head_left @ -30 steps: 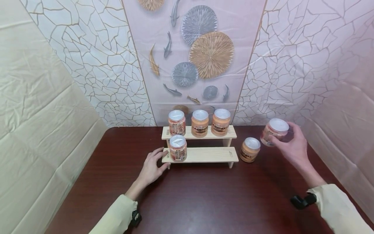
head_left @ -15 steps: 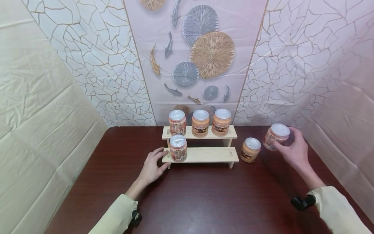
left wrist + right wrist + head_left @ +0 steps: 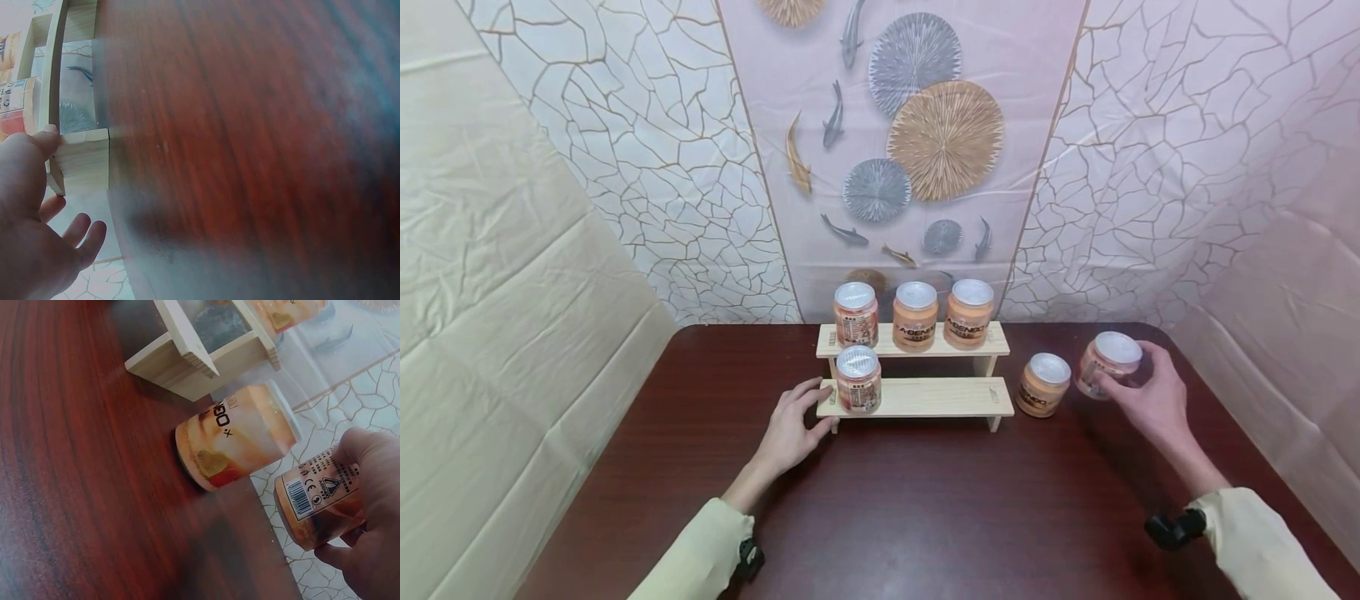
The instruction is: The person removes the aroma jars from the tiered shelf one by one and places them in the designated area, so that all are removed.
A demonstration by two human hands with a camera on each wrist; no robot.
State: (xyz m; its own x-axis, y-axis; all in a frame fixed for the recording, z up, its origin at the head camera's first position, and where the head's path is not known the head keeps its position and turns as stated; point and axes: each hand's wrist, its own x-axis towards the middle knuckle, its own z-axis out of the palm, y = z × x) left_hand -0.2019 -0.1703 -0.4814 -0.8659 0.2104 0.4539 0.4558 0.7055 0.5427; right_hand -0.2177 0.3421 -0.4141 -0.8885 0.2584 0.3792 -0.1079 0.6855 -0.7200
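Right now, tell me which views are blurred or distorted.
Head view: sharp, evenly lit, wide-angle bend in the walls. Left wrist view: table smeared and hazy, left hand clearer. Right wrist view: soft haze over the standing jar; held jar's barcode stays readable.

The left hand (image 3: 790,427) lies palm down at about 7 o'clock from centre in the head view, fingers straight and slightly spread, pointing toward 1 o'clock. Its forearm, in a pale sleeve, runs back toward 7 o'clock. The right hand (image 3: 1150,392) sits at 4 o'clock, raised, thumb and fingers curled in a grip, forearm trailing toward 5 o'clock with a dark wrist strap.
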